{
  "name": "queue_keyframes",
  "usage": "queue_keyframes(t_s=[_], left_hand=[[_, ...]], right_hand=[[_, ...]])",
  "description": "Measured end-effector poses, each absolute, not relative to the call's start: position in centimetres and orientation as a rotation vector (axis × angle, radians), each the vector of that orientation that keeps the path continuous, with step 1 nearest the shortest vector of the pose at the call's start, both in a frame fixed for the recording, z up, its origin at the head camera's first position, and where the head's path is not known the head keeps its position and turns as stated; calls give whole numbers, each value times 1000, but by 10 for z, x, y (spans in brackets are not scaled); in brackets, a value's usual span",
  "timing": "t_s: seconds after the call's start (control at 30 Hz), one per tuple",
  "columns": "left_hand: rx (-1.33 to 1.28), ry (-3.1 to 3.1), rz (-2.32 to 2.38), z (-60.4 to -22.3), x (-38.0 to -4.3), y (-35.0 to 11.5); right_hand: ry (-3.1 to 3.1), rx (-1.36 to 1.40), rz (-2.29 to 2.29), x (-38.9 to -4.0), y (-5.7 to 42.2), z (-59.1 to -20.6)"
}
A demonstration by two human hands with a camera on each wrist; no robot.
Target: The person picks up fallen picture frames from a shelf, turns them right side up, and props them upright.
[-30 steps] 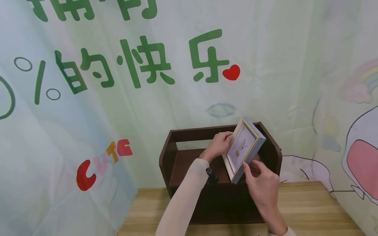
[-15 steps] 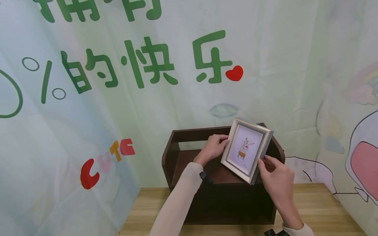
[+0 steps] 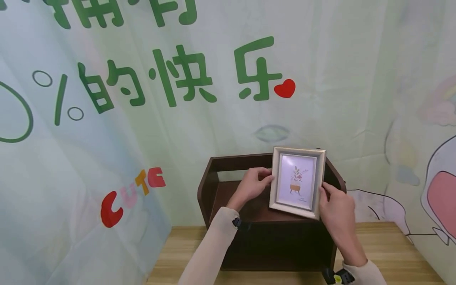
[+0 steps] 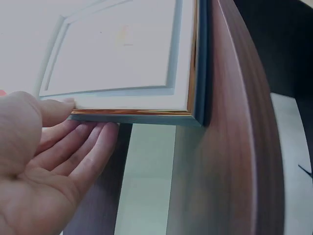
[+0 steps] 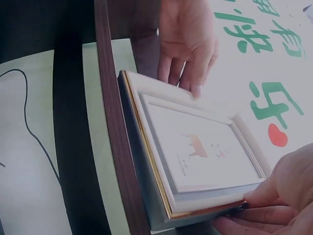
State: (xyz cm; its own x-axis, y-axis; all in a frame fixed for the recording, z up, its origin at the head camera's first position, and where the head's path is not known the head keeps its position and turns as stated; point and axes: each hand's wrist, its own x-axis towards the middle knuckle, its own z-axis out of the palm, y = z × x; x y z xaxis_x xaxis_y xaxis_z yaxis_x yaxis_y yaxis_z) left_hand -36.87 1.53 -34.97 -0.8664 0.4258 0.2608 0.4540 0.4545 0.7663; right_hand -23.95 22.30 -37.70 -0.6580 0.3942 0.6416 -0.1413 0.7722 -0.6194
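A picture frame (image 3: pixel 296 213) with a pale border and a plant print stands nearly upright on the upper shelf of a dark brown wooden rack (image 3: pixel 246 208), toward its right end. My left hand (image 3: pixel 251 184) pinches the frame's left edge, thumb on the front and fingers behind, as the left wrist view shows with the hand (image 4: pixel 58 152) at the frame's edge. On the opposite edge, my right hand (image 3: pixel 338 209) pinches between thumb and fingers. In the right wrist view both hands grip the frame (image 5: pixel 176 191), whose lower edge lies close to the shelf's front board.
The rack has side panels and a lower compartment (image 3: pixel 278 245), dark inside. It stands on a wood-grain table (image 3: pixel 185 245). Behind hangs a pale printed curtain (image 3: pixel 342 99) with green characters and a red heart. Dark wrist straps (image 3: pixel 338 276) sit on both wrists.
The picture frame has turned from a steep angle to face me, straightened and come down onto the shelf's right part. Both hands kept hold of its edges and moved with it.
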Motion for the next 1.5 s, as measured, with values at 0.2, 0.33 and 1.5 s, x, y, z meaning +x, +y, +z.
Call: queue_keyframes(t_s=[0.2,0.33,1.5], left_hand=[[-770,-2550,-1573,-355,-363,9],[-731,-2490,-1678,-358,-355,8],[-929,-2328,-421,-337,-268,-88]], right_hand=[[-2165,-167,804,-249,223,-377],[-2165,-165,799,-253,224,-378],[-1916,171,503,-191,287,-379]])
